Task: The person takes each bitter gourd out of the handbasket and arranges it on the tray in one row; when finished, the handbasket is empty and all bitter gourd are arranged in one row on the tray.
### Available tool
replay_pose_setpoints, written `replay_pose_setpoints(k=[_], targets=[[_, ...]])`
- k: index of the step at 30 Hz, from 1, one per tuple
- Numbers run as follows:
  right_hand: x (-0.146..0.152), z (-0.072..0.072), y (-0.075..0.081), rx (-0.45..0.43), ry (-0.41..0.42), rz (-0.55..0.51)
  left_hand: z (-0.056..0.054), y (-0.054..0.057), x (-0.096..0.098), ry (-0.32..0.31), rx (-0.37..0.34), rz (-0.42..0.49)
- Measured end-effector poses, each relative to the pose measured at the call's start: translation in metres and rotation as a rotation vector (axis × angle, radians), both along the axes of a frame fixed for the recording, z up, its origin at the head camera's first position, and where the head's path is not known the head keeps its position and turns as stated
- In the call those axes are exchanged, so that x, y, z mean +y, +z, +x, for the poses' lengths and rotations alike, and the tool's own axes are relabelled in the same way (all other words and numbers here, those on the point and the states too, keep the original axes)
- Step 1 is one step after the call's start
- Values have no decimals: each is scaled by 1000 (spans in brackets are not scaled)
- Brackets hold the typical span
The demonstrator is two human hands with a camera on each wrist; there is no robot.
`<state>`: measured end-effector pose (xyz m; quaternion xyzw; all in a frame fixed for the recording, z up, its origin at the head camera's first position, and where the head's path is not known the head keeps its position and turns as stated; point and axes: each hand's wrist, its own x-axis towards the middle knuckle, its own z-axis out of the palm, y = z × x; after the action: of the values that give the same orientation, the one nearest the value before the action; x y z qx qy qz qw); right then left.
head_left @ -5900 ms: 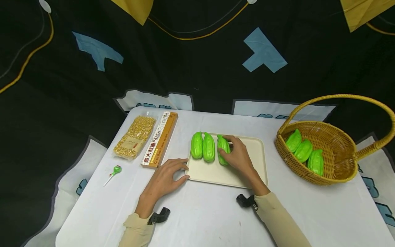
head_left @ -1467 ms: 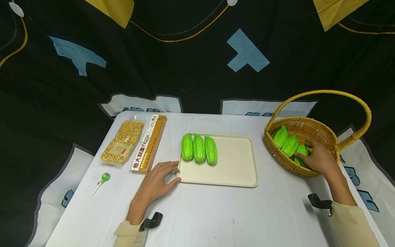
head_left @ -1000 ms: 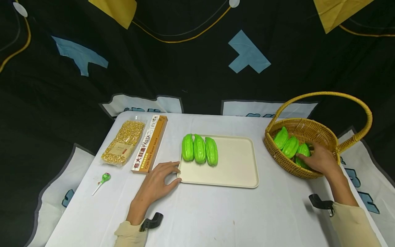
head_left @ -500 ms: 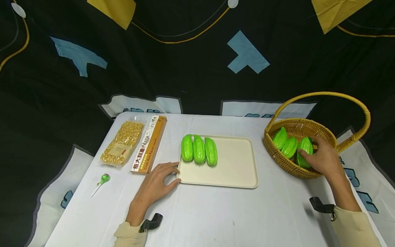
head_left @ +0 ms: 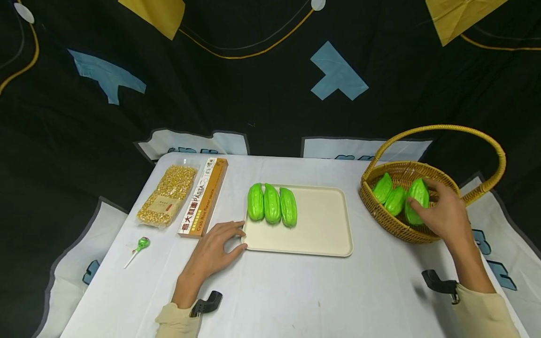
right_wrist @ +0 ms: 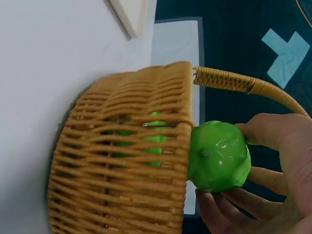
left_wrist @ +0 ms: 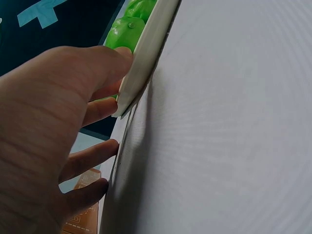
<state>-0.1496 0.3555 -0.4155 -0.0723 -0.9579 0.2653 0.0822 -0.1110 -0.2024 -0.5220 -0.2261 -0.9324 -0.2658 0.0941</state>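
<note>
Inside the wicker basket (head_left: 395, 226), my right hand (head_left: 447, 213) grips a bright green, ridged bitter melon (head_left: 416, 199) between thumb and fingers. In the right wrist view that bitter melon (right_wrist: 218, 156) stands above the basket rim, its blunt end facing the camera. Two more bitter melons (head_left: 382, 188) lie on the basket's left side. My left hand (head_left: 213, 251) rests with spread, relaxed fingers at the left edge of the cream tray (head_left: 321, 225). Its thumb (left_wrist: 109, 61) overlaps the tray rim in the left wrist view. Three bitter melons (head_left: 272, 204) lie side by side on the tray's left part.
Left of the tray are a brown and white pasta box (head_left: 204, 197), a clear bag of yellow kernels (head_left: 168, 196) and a green lollipop (head_left: 142, 243). The basket's tall handle (head_left: 444, 127) arches over it. A dark curtain (head_left: 270, 94) hangs behind the white table.
My right hand let go of the third bitter melon on the tray and moved right to the basket. There it took another and has raised it slightly. My left hand stays at the tray.
</note>
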Motion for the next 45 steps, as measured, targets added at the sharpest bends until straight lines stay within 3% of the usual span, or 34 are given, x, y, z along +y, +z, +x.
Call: replay_pose_setpoints(k=[9, 21, 45], targets=[[-17, 5, 2, 108, 3, -19, -1, -1, -1, 2, 0, 2], [-41, 14, 5, 141, 40, -52, 1, -3, -1, 8, -6, 4], [-110, -1, -22, 234, 210, -154, 1, -2, -1, 8, 7, 6]])
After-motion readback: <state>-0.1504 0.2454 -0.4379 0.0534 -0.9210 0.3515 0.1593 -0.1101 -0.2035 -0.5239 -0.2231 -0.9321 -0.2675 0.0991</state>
